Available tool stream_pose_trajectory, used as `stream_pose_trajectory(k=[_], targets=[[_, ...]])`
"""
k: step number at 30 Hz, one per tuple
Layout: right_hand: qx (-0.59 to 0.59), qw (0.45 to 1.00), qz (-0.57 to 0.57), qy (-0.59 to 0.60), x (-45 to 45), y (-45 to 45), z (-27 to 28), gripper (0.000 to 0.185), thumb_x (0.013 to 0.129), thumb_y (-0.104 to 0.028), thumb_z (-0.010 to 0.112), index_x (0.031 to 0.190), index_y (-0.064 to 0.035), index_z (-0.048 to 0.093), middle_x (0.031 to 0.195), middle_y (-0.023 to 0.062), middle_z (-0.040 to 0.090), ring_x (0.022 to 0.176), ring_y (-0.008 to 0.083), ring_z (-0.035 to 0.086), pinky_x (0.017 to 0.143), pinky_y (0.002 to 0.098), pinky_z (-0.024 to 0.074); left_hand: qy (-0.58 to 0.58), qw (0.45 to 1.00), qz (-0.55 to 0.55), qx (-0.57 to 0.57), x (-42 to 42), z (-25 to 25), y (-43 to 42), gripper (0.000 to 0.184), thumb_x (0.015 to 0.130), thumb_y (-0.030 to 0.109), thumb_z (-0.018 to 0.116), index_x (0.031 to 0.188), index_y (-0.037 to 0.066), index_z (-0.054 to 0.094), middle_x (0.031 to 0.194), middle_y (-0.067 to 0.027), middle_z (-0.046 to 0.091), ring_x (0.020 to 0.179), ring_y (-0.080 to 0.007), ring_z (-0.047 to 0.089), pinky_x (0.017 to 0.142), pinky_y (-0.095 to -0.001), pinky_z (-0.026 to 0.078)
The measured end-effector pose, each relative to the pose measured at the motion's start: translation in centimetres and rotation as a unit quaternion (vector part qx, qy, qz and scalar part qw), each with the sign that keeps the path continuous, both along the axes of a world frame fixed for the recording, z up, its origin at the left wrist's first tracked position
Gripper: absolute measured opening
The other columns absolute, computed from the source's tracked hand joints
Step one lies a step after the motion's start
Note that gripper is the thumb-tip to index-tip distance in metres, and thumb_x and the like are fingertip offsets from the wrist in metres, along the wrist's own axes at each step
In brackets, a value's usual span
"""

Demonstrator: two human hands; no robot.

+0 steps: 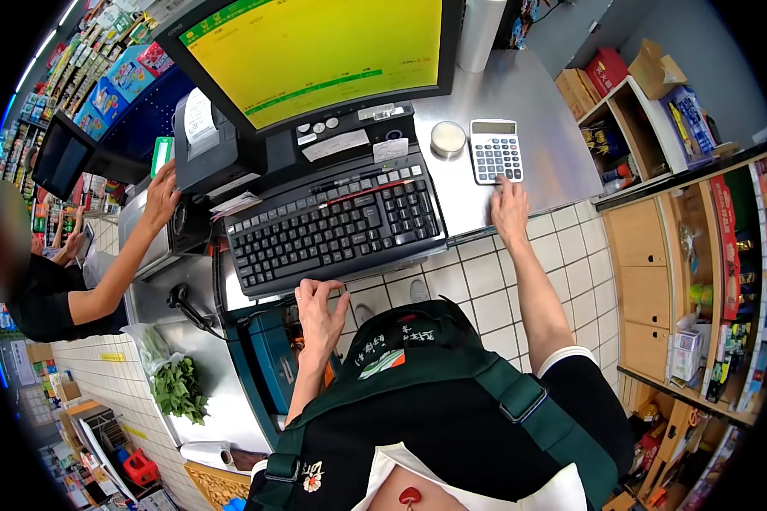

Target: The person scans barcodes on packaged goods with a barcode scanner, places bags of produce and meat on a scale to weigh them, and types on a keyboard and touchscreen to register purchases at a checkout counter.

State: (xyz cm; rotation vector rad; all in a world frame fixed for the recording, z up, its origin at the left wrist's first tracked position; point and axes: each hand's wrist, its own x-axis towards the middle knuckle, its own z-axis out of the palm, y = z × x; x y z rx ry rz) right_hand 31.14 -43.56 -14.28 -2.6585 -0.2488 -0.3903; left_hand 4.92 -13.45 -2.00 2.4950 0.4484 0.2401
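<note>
Right hand [510, 211] nearer; loosely open, grips nothing, fingertips at near edge of calculator [496, 157]. Calculator on tabletop [556, 136], right of keyboard [341, 228], long axis near-to-far, extending far from hand. Left hand [319, 317] open, empty, at keyboard's near edge.

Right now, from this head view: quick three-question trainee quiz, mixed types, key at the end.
1. Multiple choice: what are the fingertips of the right hand at?
a) the black plastic keyboard
b) the silver-and-white rectangular calculator
c) the small round container with a pale top

2. True or false: the left hand is gripping the black corded scanner.

3. Fill in: the screen of the large black-framed monitor is mostly ____, with green bands.

Key: 1 b; 2 false; 3 yellow.
</note>
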Motion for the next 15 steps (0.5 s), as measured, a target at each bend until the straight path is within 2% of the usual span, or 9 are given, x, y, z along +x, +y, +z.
stream_pose_trajectory(k=[1,3,6,8,10,12,15], targets=[[0.001,1.000,0.000,0.000,-0.2,0.7,0.9,0.037,0.089,-0.021,0.054,0.125,-0.0138,0.054,0.101,0.0139,0.053,0.096,0.0318,0.052,0.082,0.0449,0.0438,0.000,1.000,0.002,0.001,0.1,0.1,-0.1,0.023,0.073,0.009,0.074,0.094,0.007,0.064,0.091,-0.0115,0.048,0.091,-0.0300,0.047,0.080,-0.0404,0.041],[-0.028,0.996,0.002,0.088,-0.5,1.4,2.6,0.040,0.089,-0.021,0.054,0.129,-0.0187,0.053,0.099,0.0129,0.052,0.095,0.0308,0.053,0.080,0.0448,0.0441,0.000,1.000,0.004,0.002,0.0,0.1,-0.1,0.023,0.073,0.009,0.074,0.094,0.007,0.064,0.090,-0.0114,0.047,0.090,-0.0299,0.047,0.080,-0.0405,0.041],[-0.048,0.994,-0.005,0.103,0.1,1.5,2.4,0.042,0.089,-0.021,0.054,0.131,-0.0225,0.052,0.097,0.0119,0.052,0.094,0.0297,0.053,0.080,0.0444,0.0442,-0.009,1.000,0.007,0.003,0.1,-0.1,-0.1,0.022,0.073,0.009,0.074,0.093,0.007,0.065,0.089,-0.0110,0.047,0.089,-0.0295,0.047,0.080,-0.0403,0.041],[-0.023,0.994,0.007,0.103,0.5,0.4,1.7,0.042,0.088,-0.021,0.054,0.130,-0.0215,0.053,0.095,0.0117,0.053,0.091,0.0294,0.055,0.079,0.0436,0.0446,-0.006,1.000,0.013,0.005,0.1,-0.3,-0.1,0.021,0.073,0.009,0.073,0.092,0.007,0.065,0.089,-0.0109,0.047,0.089,-0.0294,0.047,0.080,-0.0404,0.041],[0.008,0.996,-0.030,0.083,0.0,0.3,1.7,0.042,0.087,-0.020,0.054,0.129,-0.0205,0.055,0.093,0.0113,0.053,0.087,0.0295,0.055,0.077,0.0435,0.0455,-0.010,1.000,0.014,0.009,0.0,-0.4,-0.1,0.020,0.074,0.009,0.073,0.092,0.007,0.065,0.089,-0.0109,0.047,0.089,-0.0293,0.047,0.080,-0.0403,0.041],[-0.033,0.993,-0.040,0.106,-0.3,0.6,1.9,0.041,0.085,-0.018,0.054,0.126,-0.0185,0.056,0.092,0.0125,0.054,0.086,0.0306,0.057,0.075,0.0445,0.0467,-0.010,1.000,0.016,0.010,0.1,-0.4,-0.1,0.020,0.074,0.009,0.073,0.092,0.007,0.065,0.089,-0.0109,0.047,0.089,-0.0293,0.047,0.079,-0.0403,0.041],[0.005,0.999,0.016,0.032,0.5,2.3,2.3,0.037,0.086,-0.019,0.052,0.123,-0.0167,0.057,0.093,0.0162,0.058,0.084,0.0332,0.059,0.072,0.0467,0.0475,-0.014,1.000,0.010,0.009,0.0,-0.2,-0.2,0.019,0.074,0.010,0.072,0.091,0.007,0.065,0.089,-0.0110,0.047,0.089,-0.0292,0.047,0.079,-0.0402,0.041]])
